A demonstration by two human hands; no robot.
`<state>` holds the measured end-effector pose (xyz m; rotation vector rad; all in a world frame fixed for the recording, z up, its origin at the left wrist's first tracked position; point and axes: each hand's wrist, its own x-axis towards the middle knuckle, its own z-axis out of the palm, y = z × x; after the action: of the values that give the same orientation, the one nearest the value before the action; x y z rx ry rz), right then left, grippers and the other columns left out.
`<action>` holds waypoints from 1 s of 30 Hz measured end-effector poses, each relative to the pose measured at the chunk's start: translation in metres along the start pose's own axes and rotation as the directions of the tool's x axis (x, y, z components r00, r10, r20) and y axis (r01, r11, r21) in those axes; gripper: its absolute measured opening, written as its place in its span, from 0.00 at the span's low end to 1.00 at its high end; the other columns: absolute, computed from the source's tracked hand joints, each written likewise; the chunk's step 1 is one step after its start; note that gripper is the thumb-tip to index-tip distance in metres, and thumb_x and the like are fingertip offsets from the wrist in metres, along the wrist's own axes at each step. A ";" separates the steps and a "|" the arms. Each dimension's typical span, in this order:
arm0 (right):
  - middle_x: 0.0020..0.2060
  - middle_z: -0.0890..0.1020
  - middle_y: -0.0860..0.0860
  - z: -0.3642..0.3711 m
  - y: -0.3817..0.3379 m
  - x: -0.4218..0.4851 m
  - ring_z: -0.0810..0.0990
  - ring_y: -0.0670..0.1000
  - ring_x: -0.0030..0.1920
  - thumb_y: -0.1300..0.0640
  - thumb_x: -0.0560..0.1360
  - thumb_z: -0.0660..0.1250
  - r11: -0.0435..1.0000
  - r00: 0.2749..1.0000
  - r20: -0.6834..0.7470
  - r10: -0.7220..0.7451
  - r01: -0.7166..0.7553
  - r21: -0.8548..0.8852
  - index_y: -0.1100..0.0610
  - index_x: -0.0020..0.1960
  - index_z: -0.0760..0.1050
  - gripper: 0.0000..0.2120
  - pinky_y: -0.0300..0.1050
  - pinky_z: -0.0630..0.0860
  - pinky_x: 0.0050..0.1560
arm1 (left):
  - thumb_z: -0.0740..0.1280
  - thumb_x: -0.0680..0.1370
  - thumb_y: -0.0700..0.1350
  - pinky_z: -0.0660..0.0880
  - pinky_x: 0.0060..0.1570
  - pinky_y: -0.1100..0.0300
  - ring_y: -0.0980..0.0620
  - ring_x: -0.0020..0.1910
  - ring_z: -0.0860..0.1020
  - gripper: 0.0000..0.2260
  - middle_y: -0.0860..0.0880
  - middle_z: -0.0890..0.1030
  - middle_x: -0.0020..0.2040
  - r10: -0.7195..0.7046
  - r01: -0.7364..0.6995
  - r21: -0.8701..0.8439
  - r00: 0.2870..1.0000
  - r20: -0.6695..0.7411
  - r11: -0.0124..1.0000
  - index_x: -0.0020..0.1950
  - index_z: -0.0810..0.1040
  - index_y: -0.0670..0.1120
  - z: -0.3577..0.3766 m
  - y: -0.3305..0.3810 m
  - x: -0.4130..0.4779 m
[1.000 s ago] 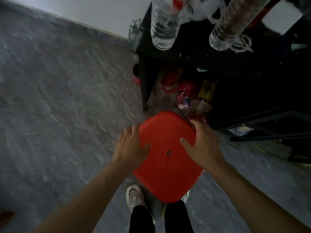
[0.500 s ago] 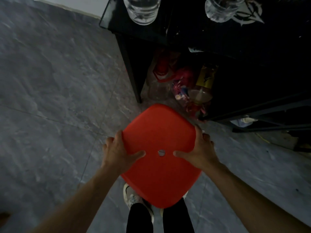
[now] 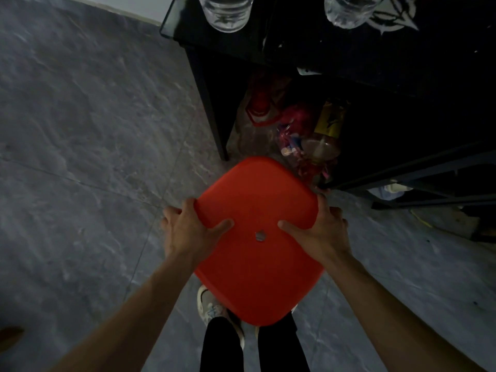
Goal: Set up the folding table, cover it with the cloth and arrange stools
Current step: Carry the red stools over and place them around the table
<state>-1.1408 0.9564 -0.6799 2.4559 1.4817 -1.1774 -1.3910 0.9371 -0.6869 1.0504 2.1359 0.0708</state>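
While the grey floor (image 3: pixel 80 157) fills the left and lower parts of the frame, a black worktop (image 3: pixel 335 44) takes the upper right, with two clear jars (image 3: pixel 225 12) standing on it at the top edge. Under it, mid-right, lies a dim clutter of bottles and bags (image 3: pixel 303 130), too dark to sort out. Dark metal bars (image 3: pixel 418 167) run along the right edge; whether they belong to the folding table cannot be told.

At the centre sits the red stool (image 3: pixel 257 237), seen from straight above, its seat turned corner-on like a diamond, with a small hole in the middle. It hides most of the person's shoes (image 3: pixel 212 310) at the lower centre. Its legs are hidden, so I cannot tell whether it stands on the floor or hangs in the grip.

The left hand (image 3: pixel 188 232) clamps the seat's left edge, thumb laid on top, fingers curled under. The right hand (image 3: pixel 319 232) does the same on the right edge.

By my judgement this is the stool-arranging step. No cloth shows anywhere. The next move probably calls for keeping the seat level, clearing the worktop leg (image 3: pixel 212 108) and the clutter just beyond the far corner, and carrying the stool to its place.
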 end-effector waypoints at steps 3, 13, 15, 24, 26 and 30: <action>0.71 0.62 0.57 -0.013 -0.009 -0.016 0.62 0.63 0.71 0.25 0.59 0.71 1.000 0.999 -0.046 0.015 -0.014 0.026 0.39 0.76 0.50 0.53 0.69 0.71 0.61 | 0.73 0.63 0.70 0.73 0.60 0.41 0.39 0.66 0.66 0.41 0.42 0.65 0.65 0.017 -0.017 0.016 1.000 -0.017 1.000 0.69 0.66 0.52 -0.015 0.008 -0.017; 0.70 0.60 0.55 -0.088 -0.034 -0.109 0.61 0.61 0.71 0.27 0.56 0.74 0.993 0.987 -0.127 0.100 -0.090 0.080 0.39 0.74 0.51 0.54 0.70 0.69 0.61 | 0.69 0.60 0.75 0.71 0.58 0.43 0.39 0.67 0.65 0.46 0.41 0.66 0.66 0.118 -0.119 0.078 0.993 0.016 0.990 0.70 0.65 0.51 -0.088 0.050 -0.086; 0.70 0.59 0.55 -0.098 -0.034 -0.135 0.62 0.60 0.70 0.27 0.56 0.75 0.986 0.980 -0.144 0.137 -0.121 0.113 0.39 0.73 0.52 0.53 0.70 0.70 0.61 | 0.70 0.59 0.75 0.71 0.58 0.43 0.39 0.68 0.65 0.47 0.42 0.66 0.66 0.158 -0.161 0.095 0.987 0.034 0.982 0.70 0.65 0.51 -0.103 0.056 -0.104; 0.68 0.61 0.56 -0.152 -0.021 -0.275 0.62 0.61 0.70 0.28 0.57 0.75 0.934 0.925 -0.238 0.297 -0.230 0.273 0.41 0.73 0.55 0.51 0.67 0.72 0.62 | 0.68 0.59 0.76 0.71 0.60 0.43 0.39 0.68 0.66 0.48 0.42 0.67 0.66 0.359 -0.380 0.125 0.919 0.160 0.917 0.71 0.65 0.50 -0.173 0.086 -0.194; 0.68 0.61 0.57 -0.164 -0.013 -0.309 0.62 0.62 0.69 0.28 0.56 0.75 0.914 0.900 -0.259 0.350 -0.269 0.303 0.42 0.73 0.54 0.52 0.68 0.71 0.61 | 0.68 0.59 0.76 0.71 0.61 0.44 0.40 0.68 0.66 0.48 0.42 0.68 0.66 0.411 -0.438 0.130 0.891 0.191 0.889 0.70 0.66 0.50 -0.181 0.095 -0.219; 0.68 0.61 0.58 -0.183 0.015 -0.376 0.63 0.63 0.70 0.28 0.57 0.74 0.876 0.850 -0.313 0.423 -0.296 0.381 0.42 0.74 0.51 0.54 0.68 0.70 0.63 | 0.64 0.55 0.78 0.71 0.61 0.43 0.38 0.66 0.66 0.50 0.41 0.67 0.66 0.512 -0.561 0.180 0.820 0.254 0.808 0.69 0.67 0.50 -0.188 0.119 -0.275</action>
<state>-1.1188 0.7421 -0.3209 3.1575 0.8436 -0.9505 -1.3257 0.8708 -0.3457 1.7226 1.6378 -0.0297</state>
